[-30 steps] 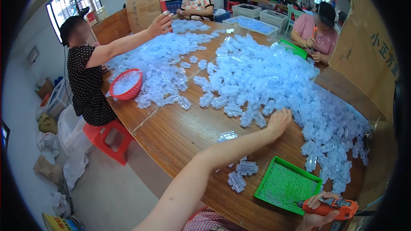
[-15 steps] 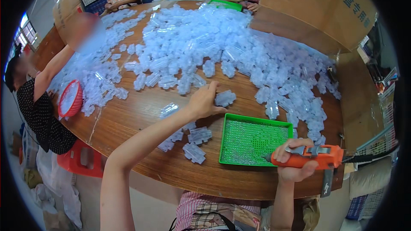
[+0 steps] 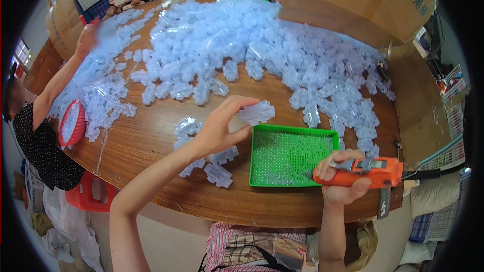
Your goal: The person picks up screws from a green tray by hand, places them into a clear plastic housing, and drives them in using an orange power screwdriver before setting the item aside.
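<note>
Between the thumb and fingers of my left hand is a clear plastic part, raised over the table just beyond the green tray's left corner. My right hand is wrapped round an orange electric screwdriver, held level with its dark tip pointing left over the tray's near right corner. Many small silvery screws lie in the green tray, with a bare green patch showing toward its right side. Left of the tray, near my left forearm, several more clear plastic parts lie in a loose group.
A large heap of clear plastic parts covers the far side of the wooden table. A red basket stands at the left edge beside a co-worker. Cardboard rises at the right. Other people sit across the table.
My left hand has picked up the clear plastic part from the table and lifted it. My right hand keeps the screwdriver by the tray. The co-worker's outstretched arm at left has shifted.
</note>
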A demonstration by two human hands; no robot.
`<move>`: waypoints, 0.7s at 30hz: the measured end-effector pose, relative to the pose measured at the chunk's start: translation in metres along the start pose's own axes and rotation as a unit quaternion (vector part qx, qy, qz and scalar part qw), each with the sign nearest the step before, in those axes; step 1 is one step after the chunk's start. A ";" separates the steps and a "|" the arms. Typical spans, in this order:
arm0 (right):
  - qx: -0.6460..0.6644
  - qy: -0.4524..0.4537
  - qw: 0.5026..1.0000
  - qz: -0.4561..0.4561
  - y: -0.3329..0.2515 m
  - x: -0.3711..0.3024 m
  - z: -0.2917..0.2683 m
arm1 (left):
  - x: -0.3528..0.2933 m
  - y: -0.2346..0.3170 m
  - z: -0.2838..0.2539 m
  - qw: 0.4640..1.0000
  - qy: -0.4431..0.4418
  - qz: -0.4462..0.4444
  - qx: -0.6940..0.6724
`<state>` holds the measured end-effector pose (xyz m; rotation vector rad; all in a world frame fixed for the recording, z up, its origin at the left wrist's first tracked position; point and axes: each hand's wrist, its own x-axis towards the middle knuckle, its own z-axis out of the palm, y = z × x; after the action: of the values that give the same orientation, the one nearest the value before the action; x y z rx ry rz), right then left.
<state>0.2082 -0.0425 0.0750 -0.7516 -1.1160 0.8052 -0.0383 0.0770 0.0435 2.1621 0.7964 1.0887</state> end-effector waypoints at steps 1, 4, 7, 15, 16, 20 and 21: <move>0.011 0.005 1.000 0.009 0.000 0.001 0.000 | -0.008 0.009 0.001 1.000 0.006 -0.010 -0.028; 0.000 0.017 1.000 0.015 -0.003 0.007 -0.001 | -0.031 0.042 0.004 0.995 -0.080 -0.050 -0.044; -0.007 0.004 1.000 0.014 0.008 0.014 0.001 | -0.058 0.058 0.026 0.991 -0.125 -0.003 -0.044; -0.025 -0.003 0.999 0.024 0.048 0.020 0.012 | -0.074 0.059 0.073 0.989 -0.147 0.024 0.006; -0.026 -0.007 0.999 0.029 0.051 0.020 0.012 | -0.075 0.060 0.075 0.989 -0.143 0.024 0.006; -0.054 -0.006 0.997 0.051 0.056 0.017 0.012 | -0.079 0.064 0.080 0.992 -0.125 0.003 0.012; -0.055 -0.005 0.997 0.056 0.058 0.017 0.012 | -0.079 0.064 0.082 0.993 -0.116 0.005 0.016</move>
<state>0.1907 0.0033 0.0369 -0.9088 -1.1420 0.8487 0.0077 -0.0411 0.0099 2.2695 0.7013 0.8141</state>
